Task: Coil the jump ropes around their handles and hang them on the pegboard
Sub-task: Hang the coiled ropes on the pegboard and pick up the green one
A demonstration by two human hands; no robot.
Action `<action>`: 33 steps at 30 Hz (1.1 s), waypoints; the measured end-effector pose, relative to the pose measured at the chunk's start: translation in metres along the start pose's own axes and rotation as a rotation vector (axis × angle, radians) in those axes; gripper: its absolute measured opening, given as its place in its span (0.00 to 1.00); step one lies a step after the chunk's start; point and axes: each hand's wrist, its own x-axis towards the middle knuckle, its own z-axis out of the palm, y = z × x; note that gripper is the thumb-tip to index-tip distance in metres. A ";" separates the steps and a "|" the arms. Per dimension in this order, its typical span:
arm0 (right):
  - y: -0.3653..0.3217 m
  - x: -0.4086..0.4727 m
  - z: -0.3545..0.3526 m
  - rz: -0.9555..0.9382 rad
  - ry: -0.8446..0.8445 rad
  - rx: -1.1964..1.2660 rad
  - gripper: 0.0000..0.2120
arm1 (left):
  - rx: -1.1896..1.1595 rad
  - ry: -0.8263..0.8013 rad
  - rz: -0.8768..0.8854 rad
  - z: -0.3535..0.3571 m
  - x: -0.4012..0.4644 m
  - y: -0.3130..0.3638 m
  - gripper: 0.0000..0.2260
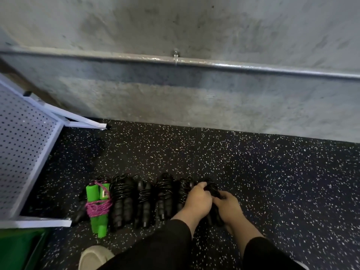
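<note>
Left hand [197, 199] and right hand [228, 204] both grip rightmost black coiled rope [211, 189], between them.

— Where does the view look from?
— From the person's head, one wide-angle camera tilted forward and steeply down at the speckled floor [272, 182].
— How near?
— Close: both forearms reach in from the bottom edge, and the grey wall [175, 26] fills the upper half.
— Any second view?
— None, so nothing overlaps.
</note>
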 end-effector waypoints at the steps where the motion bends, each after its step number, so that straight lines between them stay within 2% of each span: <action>1: -0.006 -0.004 -0.001 -0.019 0.021 0.029 0.16 | -0.016 -0.006 0.019 -0.001 -0.003 0.002 0.21; 5: -0.049 -0.035 -0.015 -0.172 0.106 0.067 0.20 | -0.085 0.088 0.186 -0.021 -0.026 0.031 0.19; 8: -0.104 -0.073 -0.026 -0.355 0.103 0.098 0.21 | -0.179 0.339 0.328 -0.054 -0.054 0.073 0.18; 10: -0.144 -0.107 -0.030 -0.492 0.067 0.145 0.20 | -0.300 0.433 0.337 -0.086 -0.077 0.102 0.23; 14: -0.217 -0.190 -0.022 -0.716 -0.030 0.233 0.14 | -0.504 0.295 0.345 -0.151 -0.139 0.145 0.38; 15: -0.233 -0.213 -0.018 -0.761 -0.056 0.245 0.14 | -0.567 0.244 0.397 -0.166 -0.155 0.150 0.36; 17: -0.261 -0.260 -0.009 -0.869 -0.095 0.247 0.16 | -0.670 0.200 0.516 -0.191 -0.197 0.160 0.20; 19: -0.285 -0.303 0.003 -0.956 -0.132 0.236 0.18 | -0.699 0.266 0.631 -0.218 -0.237 0.167 0.13; 25: -0.341 -0.431 0.063 -1.225 -0.141 0.034 0.14 | -0.655 0.566 0.795 -0.306 -0.355 0.175 0.09; 33: -0.394 -0.557 0.135 -1.437 -0.264 -0.027 0.17 | -0.638 0.769 1.004 -0.399 -0.487 0.171 0.11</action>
